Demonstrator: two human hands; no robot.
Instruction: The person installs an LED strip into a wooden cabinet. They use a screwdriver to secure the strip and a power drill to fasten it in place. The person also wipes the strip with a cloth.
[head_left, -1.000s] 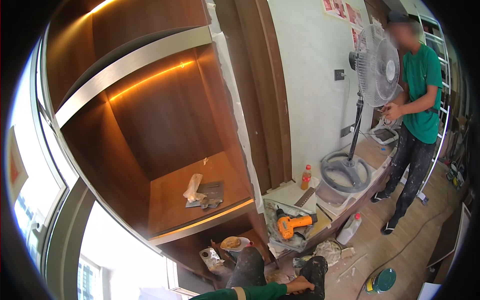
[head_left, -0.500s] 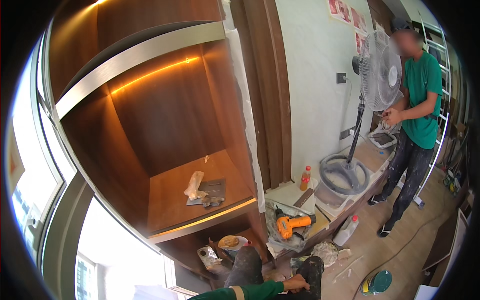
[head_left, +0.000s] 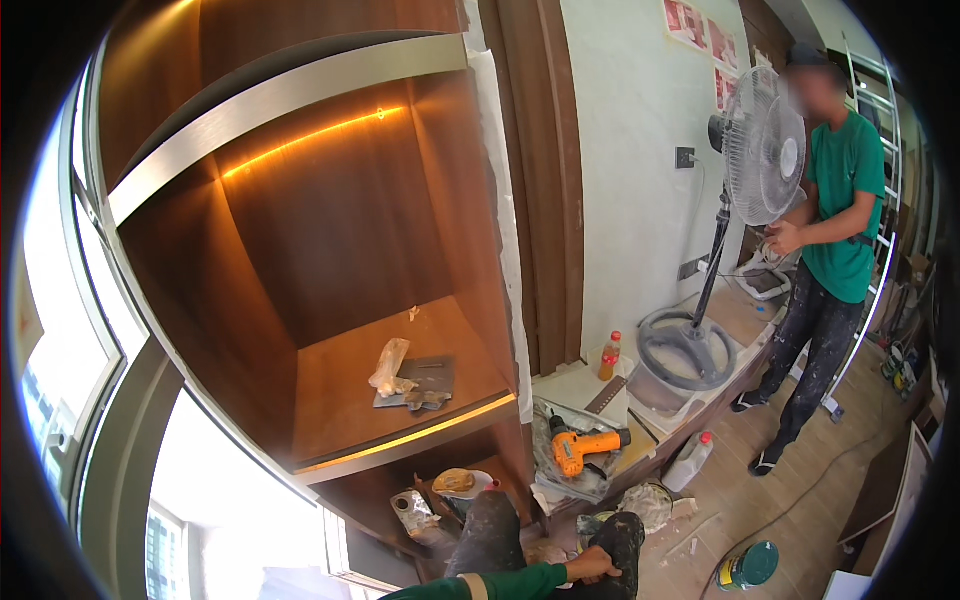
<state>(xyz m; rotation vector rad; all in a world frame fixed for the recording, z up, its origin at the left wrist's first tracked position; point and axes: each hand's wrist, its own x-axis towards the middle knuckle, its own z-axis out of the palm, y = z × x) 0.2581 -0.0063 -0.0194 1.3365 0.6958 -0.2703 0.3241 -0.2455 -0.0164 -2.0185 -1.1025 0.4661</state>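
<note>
From the lower edge my left arm in a green sleeve reaches across my lap. My left hand (head_left: 594,566) rests by my right knee (head_left: 626,545), its fingers curled together. Whatever may lie inside them is hidden. My right hand does not show. Beyond my knees, an orange cordless drill (head_left: 585,450) lies in a clear plastic tray (head_left: 546,420) on a low ledge. On the lit cabinet shelf (head_left: 335,415) a crumpled tan plastic bag (head_left: 390,368) lies partly over a flat grey plate (head_left: 437,375). A small rag-like bundle (head_left: 428,400) sits at the plate's front edge.
A person in a green shirt (head_left: 845,210) stands behind a pedestal fan (head_left: 765,145), hands together. The ledge also bears a red-capped bottle (head_left: 610,357). A white jug (head_left: 687,463), a green tub (head_left: 750,566) and a cable (head_left: 800,508) are on the floor. A ladder (head_left: 880,240) stands behind the person.
The view has shifted very slightly. My left hand stays by my knee, and the other person keeps nearly the same pose beside the fan.
</note>
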